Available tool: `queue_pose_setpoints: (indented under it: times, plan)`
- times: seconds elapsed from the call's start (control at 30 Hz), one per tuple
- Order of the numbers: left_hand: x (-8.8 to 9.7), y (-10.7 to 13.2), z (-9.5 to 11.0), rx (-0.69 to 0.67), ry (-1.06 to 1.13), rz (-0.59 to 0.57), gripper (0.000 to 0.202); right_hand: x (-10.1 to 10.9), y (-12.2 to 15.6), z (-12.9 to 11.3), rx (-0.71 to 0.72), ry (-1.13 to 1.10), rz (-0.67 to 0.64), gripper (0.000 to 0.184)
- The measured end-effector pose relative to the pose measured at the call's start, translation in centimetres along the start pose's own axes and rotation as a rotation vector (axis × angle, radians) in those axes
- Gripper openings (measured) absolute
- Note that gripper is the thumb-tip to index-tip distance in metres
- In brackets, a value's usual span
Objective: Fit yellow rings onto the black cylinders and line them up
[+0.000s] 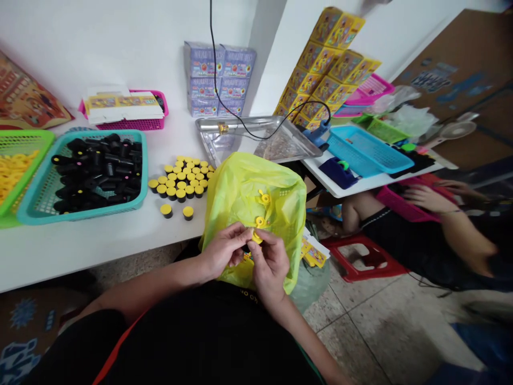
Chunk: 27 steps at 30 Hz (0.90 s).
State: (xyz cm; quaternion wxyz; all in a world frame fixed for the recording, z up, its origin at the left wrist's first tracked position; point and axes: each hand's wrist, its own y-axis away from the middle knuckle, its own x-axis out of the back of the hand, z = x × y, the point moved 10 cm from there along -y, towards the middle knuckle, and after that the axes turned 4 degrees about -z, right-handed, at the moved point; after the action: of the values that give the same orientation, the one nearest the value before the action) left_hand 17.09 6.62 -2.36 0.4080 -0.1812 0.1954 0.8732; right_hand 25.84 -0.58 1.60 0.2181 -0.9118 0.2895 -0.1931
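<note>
Both my hands meet over a yellow plastic bag that lies on my lap at the white table's front edge. My left hand is closed around a small dark piece that is mostly hidden. My right hand pinches a small yellow plastic part against it. Two more yellow parts rest on the bag just above my fingers. On the table to the left stand several black cylinders with yellow caps.
A teal basket holds several black tubes; a green basket holds yellow pieces. Pink basket, purple boxes, metal tray and yellow boxes stand behind. Another person sits at right by a red stool.
</note>
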Motion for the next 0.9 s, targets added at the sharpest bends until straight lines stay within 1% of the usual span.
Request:
queue_pose_setpoints:
  times: [0.13,0.27,0.33,0.43,0.5,0.57,0.63,0.73,0.83,0.9]
  plan:
    - [0.3,0.4,0.3,-0.015,0.005,0.03,0.054,-0.2,0.1,-0.7,0.089,-0.022,-0.032,0.016]
    - [0.1,0.6,0.1,0.005,0.018,0.02,0.059,-0.1,-0.2,-0.9,0.107,-0.053,-0.042,0.016]
    - [0.1,0.6,-0.3,0.017,0.024,0.013,0.059,-0.3,-0.5,-0.5,0.069,-0.11,-0.055,0.014]
    - [0.3,0.6,-0.6,0.015,0.024,0.012,0.059,-1.0,-0.5,0.4,-0.034,-0.265,-0.08,0.009]
    - [0.5,0.6,-0.4,-0.001,0.021,0.005,0.057,-1.0,-0.3,0.7,-0.076,-0.325,-0.043,0.011]
    - [0.4,0.5,-0.3,-0.004,0.012,-0.024,0.056,-0.5,0.0,0.5,-0.072,-0.284,0.016,0.016]
    - [0.1,0.4,-0.2,0.003,0.004,-0.062,0.057,-0.1,0.0,-0.1,-0.039,-0.173,0.041,0.017]
    - [0.0,0.3,-0.1,0.005,0.009,-0.077,0.058,0.1,-0.2,-1.0,0.007,-0.022,0.039,0.018]
    - [0.1,0.3,-0.2,0.004,0.014,-0.072,0.055,0.3,-0.4,-1.6,0.044,0.037,0.045,0.019]
    - [0.3,0.4,-0.3,0.003,0.011,-0.06,0.055,0.2,-0.5,-2.3,0.102,0.064,0.026,0.018]
